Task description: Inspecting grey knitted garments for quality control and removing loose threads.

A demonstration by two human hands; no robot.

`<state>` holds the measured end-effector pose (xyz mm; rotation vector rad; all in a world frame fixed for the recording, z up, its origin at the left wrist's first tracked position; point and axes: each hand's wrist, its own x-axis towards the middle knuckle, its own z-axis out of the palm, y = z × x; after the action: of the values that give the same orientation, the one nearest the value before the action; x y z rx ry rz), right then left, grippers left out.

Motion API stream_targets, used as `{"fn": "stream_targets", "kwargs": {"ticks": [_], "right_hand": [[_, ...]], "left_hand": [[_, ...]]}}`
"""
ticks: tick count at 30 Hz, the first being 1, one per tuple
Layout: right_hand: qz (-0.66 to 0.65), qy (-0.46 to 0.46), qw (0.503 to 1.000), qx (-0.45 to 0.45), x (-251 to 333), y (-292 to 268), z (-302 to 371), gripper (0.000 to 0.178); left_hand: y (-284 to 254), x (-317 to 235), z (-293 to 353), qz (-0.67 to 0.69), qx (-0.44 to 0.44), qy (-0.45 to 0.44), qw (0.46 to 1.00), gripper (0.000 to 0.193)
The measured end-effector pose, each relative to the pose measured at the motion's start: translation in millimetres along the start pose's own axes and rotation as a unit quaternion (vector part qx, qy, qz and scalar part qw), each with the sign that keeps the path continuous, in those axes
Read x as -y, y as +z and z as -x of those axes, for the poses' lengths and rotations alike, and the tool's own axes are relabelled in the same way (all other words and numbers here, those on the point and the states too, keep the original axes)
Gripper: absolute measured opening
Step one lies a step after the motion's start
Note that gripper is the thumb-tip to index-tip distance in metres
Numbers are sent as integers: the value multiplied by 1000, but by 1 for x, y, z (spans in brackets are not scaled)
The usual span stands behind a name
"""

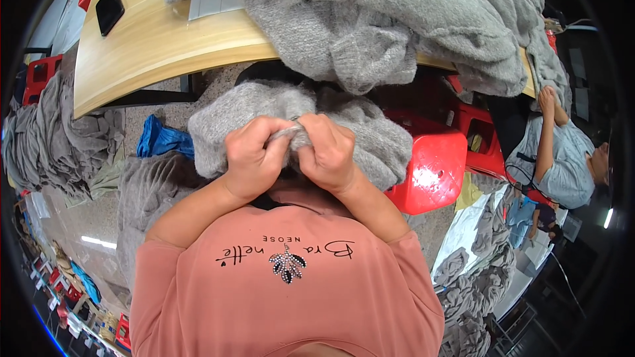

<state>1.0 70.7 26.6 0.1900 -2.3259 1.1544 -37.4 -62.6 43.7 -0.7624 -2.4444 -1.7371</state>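
A fuzzy grey knit garment (225, 109) lies bunched in my lap, in front of the table's near edge. My left hand (254, 157) is closed, pinching a fold of its knit between thumb and fingers. Right beside it, my right hand (327, 152) is closed on the same fold, so the two hands almost touch. A small bit of knit shows between the thumbs; the fingertips behind it are hidden. I cannot make out any tool in either hand.
A light wood table (159, 33) ahead bears a heap of grey knitwear (397, 6), white paper (215, 4) and a black phone (110, 9). A red stool (433, 168) stands close on my right. Another person (555, 158) handles knitwear at far right. Grey piles (63, 139) lie left.
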Motion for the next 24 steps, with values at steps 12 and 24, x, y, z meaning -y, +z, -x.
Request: {"fn": "stream_targets", "kwargs": {"ticks": [12,24], "right_hand": [[161,208,952,156,-33,-47,18,30],[-107,81,979,155,-8,-16,11,8]], "left_hand": [[-12,30,-8,42,217,-206,953,8],[-18,12,-8,147,270,-221,926,3]]}}
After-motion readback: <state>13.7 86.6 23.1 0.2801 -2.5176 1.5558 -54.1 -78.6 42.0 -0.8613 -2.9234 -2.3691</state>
